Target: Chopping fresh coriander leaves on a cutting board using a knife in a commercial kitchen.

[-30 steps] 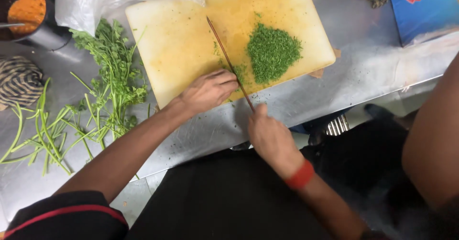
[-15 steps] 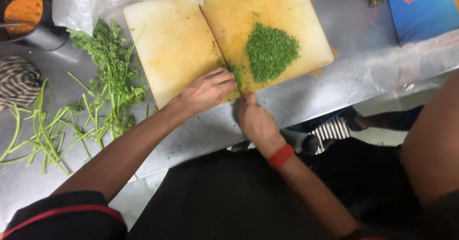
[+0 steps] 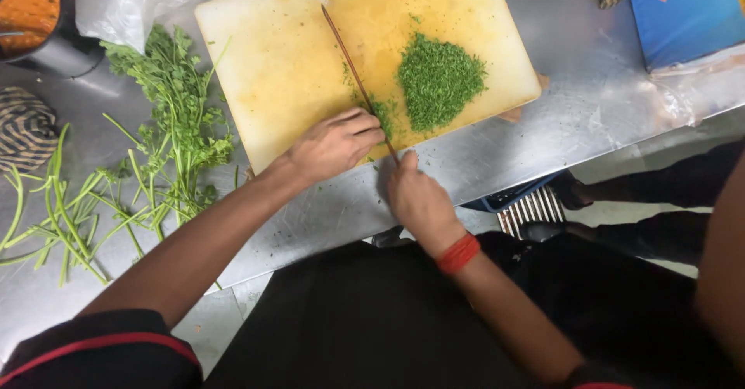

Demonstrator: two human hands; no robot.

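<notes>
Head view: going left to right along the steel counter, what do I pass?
Striped cloth → bare green stems → leafy herb bunch → left hand → knife → pile of chopped herbs → blue box.

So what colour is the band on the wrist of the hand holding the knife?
Red wrist band, seen in the head view.
</notes>
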